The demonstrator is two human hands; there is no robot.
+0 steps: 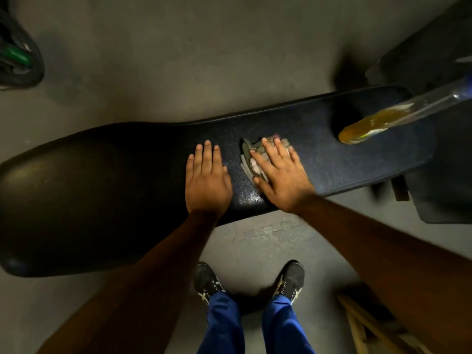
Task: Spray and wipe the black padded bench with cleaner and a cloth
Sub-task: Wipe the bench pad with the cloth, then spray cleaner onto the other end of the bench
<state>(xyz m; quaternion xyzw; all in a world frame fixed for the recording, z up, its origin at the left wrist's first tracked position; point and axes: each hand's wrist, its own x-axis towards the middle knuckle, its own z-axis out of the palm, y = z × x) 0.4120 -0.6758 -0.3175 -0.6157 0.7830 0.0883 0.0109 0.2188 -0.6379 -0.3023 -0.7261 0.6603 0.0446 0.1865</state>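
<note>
Stretching from left to right across the middle of the view, the black padded bench (pixel 319 139) is seen from above, its left part broader and in deep shadow, its right part narrower and showing a dark pebbled surface. The left hand (pixel 207 181) is laid flat on the padding near the near edge, fingers straight and close together, nothing being held. Just to its right, the right hand (pixel 279 176) is pressed palm-down on a crumpled grey cloth (pixel 249 159), with the fingers spread and nearly straight over it; the cloth is touching the bench surface and shows past the fingers on the left and far sides. Farther right, a clear spray bottle (pixel 378 121) with yellow-amber liquid is seen standing on the bench, its base resting on the padding and its upper part blurred toward the right edge of the view. Both bare forearms are extended from the near side. Below them, two dark trainers (pixel 290 279) and blue trouser legs (pixel 224 325) are seen on the grey floor (pixel 178 60). A wooden frame (pixel 370 325) is visible at the near right corner, and a dark object with a green part (pixel 18 57) lies at the far left.
</note>
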